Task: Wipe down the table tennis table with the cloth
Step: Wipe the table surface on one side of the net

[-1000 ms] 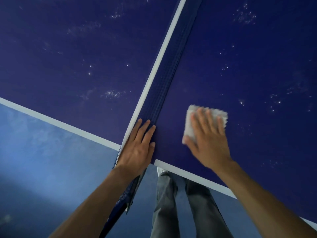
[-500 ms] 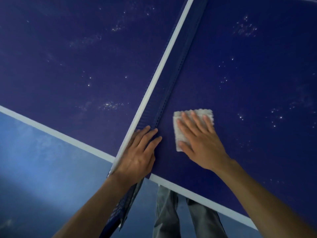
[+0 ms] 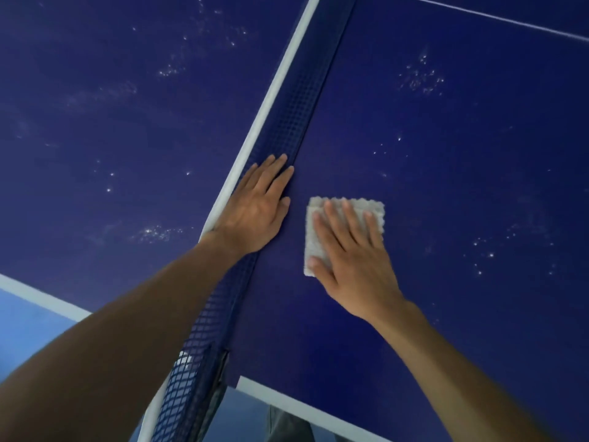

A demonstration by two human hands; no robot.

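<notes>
— Hands, then, left one first: what is it doing?
— The left hand (image 3: 255, 208) lies flat, fingers straight and together, against the net (image 3: 287, 122) just below its white band (image 3: 271, 100). It presses on the mesh and grips nothing. To its right, the right hand (image 3: 353, 263) is spread wide and flat on the cloth (image 3: 310, 244), pinning it to the desk (image 3: 446, 186) just beside the foot of the net.
— How much of the wiping looks done?
— Little, I'd judge. Left of the net the surface carries clusters of pale specks (image 3: 156, 232), untouched by the look of them. The strip around the cloth looks free of them, so that patch may be wiped. Farther right, more specks sit beyond the hand, so most of that half is left too.
— Anything you can't make out?
— Whether the specks are dust or droplets. The mesh hides the seam beneath it, and the left forearm covers the near corner on that side. The cloth's middle is under the fingers, so I can't tell how dirty it is. The desk is cut off at the top and right. Below its white edge line (image 3: 302, 400) only blue floor (image 3: 19, 314) and a bit of grey trousers (image 3: 287, 425) show.
</notes>
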